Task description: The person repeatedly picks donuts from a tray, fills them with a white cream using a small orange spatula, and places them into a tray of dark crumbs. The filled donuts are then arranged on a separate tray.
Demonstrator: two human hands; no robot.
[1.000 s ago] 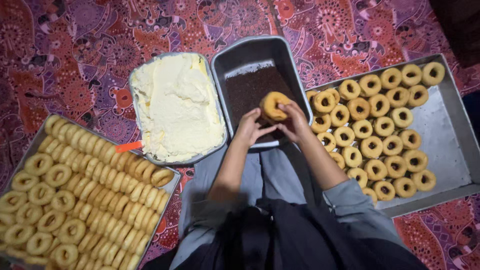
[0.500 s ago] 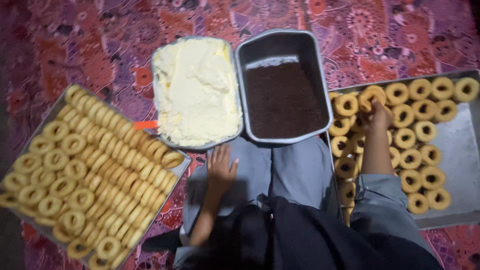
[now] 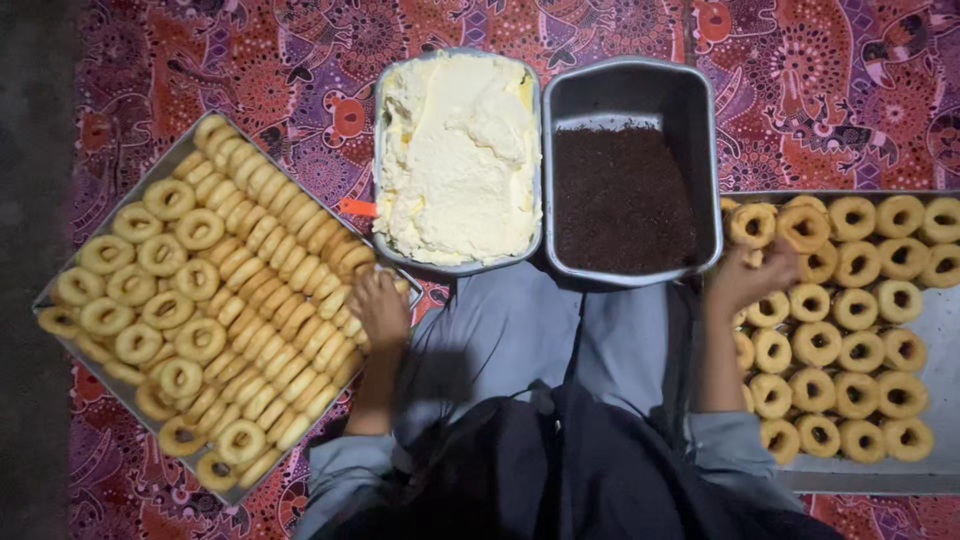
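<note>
left hand [image 3: 381, 310] lay open on the plain doughnuts [image 3: 215, 300]; right hand [image 3: 750, 275] loosely touched a finished doughnut [image 3: 800, 228], grip unclear. right tray [image 3: 940, 330] was mostly filled; plenty stayed plain.

A purple cloth [image 3: 240, 70] patterned with red and orange swirls and dots filled the upper frame. Golden-brown ring pastries [image 3: 200, 300] crowded the grey tray [image 3: 60, 290] at left. Pale yellow cream [image 3: 455, 160] sat top centre, dark brown sprinkles [image 3: 620, 200] right of it. Grey trousers [image 3: 520, 330] showed at lower centre.
</note>
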